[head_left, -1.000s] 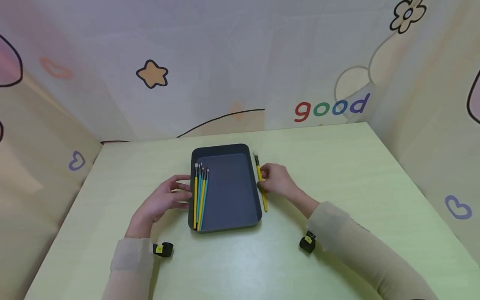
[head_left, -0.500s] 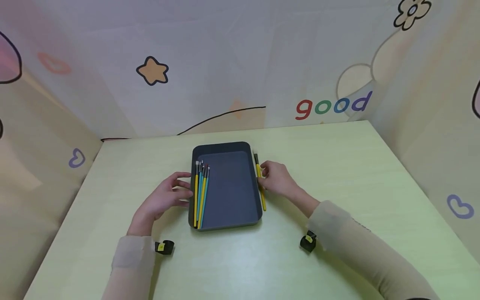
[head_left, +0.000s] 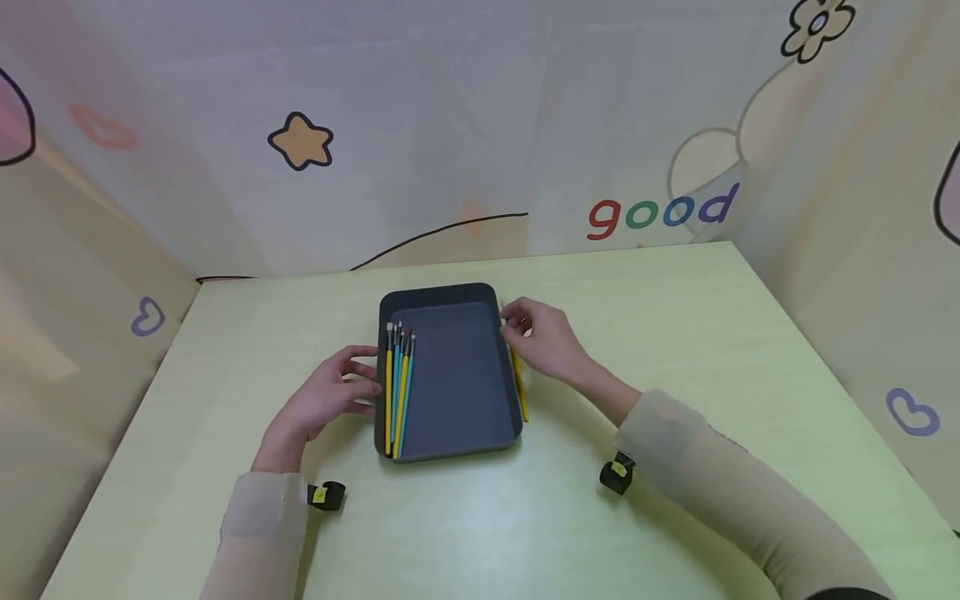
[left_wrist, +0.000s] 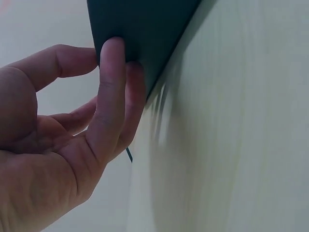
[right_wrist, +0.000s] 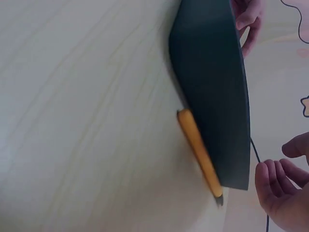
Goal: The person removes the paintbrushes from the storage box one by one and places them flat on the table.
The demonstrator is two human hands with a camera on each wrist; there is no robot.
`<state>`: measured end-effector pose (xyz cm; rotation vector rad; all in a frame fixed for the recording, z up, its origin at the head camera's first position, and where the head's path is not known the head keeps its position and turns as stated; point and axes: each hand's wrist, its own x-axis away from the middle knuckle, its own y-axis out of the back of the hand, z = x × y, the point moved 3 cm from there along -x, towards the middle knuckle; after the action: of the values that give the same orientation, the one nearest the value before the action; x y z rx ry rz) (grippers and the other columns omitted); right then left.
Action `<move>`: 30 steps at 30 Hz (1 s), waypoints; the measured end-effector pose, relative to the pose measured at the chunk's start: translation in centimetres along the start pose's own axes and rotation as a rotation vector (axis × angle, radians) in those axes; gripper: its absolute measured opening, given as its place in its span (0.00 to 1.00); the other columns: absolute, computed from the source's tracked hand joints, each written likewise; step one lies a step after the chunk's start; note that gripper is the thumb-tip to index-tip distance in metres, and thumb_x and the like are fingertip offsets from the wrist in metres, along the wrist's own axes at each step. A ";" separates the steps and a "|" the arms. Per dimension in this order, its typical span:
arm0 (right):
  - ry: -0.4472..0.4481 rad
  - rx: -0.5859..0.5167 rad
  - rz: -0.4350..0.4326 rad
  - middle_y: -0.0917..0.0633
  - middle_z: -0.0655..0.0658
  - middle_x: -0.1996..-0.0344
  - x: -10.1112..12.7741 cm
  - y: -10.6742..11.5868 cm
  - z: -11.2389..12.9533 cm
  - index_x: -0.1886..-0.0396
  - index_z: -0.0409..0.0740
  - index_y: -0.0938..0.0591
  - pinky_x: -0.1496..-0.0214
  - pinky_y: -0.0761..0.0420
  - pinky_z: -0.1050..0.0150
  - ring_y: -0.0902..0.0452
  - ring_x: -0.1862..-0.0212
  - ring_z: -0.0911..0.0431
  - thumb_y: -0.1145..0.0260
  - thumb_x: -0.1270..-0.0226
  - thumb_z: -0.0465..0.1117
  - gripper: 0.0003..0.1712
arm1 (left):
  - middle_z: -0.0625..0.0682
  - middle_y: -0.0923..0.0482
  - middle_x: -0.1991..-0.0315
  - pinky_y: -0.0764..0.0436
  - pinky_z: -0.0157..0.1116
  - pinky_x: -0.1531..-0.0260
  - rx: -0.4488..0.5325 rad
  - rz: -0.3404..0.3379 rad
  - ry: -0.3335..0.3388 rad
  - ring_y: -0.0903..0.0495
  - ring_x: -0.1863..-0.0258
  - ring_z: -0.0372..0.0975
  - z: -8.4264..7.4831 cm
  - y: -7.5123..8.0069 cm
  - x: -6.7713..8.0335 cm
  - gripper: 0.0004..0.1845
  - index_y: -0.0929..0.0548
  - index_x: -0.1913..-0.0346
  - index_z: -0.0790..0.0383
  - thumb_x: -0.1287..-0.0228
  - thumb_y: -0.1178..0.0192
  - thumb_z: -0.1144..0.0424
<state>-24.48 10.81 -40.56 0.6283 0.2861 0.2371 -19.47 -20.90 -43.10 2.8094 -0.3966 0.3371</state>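
A dark grey rectangular tray rests on the table. Several yellow and turquoise paintbrushes lie lengthwise along its left inner side, bristles pointing away from me. With loosely bent fingers, my left hand touches the tray's outer left wall; the left wrist view shows its fingertips against that wall. Outside the right wall, a yellow paintbrush lies on the table close alongside the tray, its far end hidden behind my right hand. That hand hovers by the tray's far right corner, thumb and fingers apart, holding nothing.
The pale green table runs back to a printed cloth backdrop, with cloth sides left and right. Small black devices sit at both wrists, the left one and the right one, close above the tabletop.
My right hand has let go of the yellow paintbrush and moved away from me along the tray's right side. The brush has shifted slightly closer to the tray. My left hand stays put.
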 end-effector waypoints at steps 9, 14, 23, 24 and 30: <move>-0.136 -0.294 0.213 0.15 0.37 0.58 -0.2 -2.6 2.1 0.44 0.30 0.20 0.56 0.12 0.50 0.14 0.63 0.49 0.37 0.25 0.34 0.15 | 0.69 0.31 0.43 0.12 0.44 0.59 -0.012 -0.012 -0.007 0.20 0.55 0.51 0.1 0.0 -0.2 0.34 0.39 0.24 0.69 0.31 0.42 0.73; -0.259 -0.422 0.377 0.17 0.35 0.54 0.0 -4.7 2.8 0.39 0.26 0.24 0.51 0.13 0.53 0.15 0.53 0.45 0.38 0.24 0.34 0.19 | 0.68 0.30 0.45 0.11 0.45 0.61 -0.030 -0.033 -0.019 0.20 0.56 0.50 0.2 0.1 -0.2 0.33 0.37 0.26 0.69 0.32 0.42 0.74; -0.407 -0.576 0.522 0.20 0.32 0.43 0.0 -7.5 3.5 0.32 0.24 0.30 0.47 0.15 0.55 0.17 0.43 0.44 0.38 0.23 0.36 0.27 | 0.68 0.29 0.46 0.11 0.45 0.63 -0.055 -0.069 -0.041 0.19 0.59 0.48 0.2 0.5 -0.1 0.32 0.34 0.27 0.68 0.33 0.42 0.74; -0.417 -0.594 0.522 0.20 0.32 0.41 0.0 -7.7 3.6 0.32 0.24 0.31 0.46 0.15 0.55 0.18 0.43 0.43 0.39 0.22 0.36 0.27 | 0.68 0.29 0.47 0.11 0.45 0.63 -0.054 -0.070 -0.040 0.19 0.59 0.48 0.2 0.5 -0.1 0.32 0.34 0.27 0.68 0.33 0.42 0.73; -0.470 -0.651 0.506 0.21 0.30 0.39 -0.1 -8.8 4.1 0.31 0.23 0.31 0.46 0.15 0.56 0.19 0.41 0.42 0.40 0.22 0.36 0.27 | 0.68 0.29 0.46 0.11 0.45 0.62 -0.043 -0.075 -0.029 0.19 0.59 0.48 0.4 0.6 -0.1 0.32 0.35 0.26 0.68 0.32 0.42 0.73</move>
<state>-22.06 1.61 -42.72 0.0833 -0.4061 0.6243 -19.70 -21.55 -43.40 2.7817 -0.2996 0.2685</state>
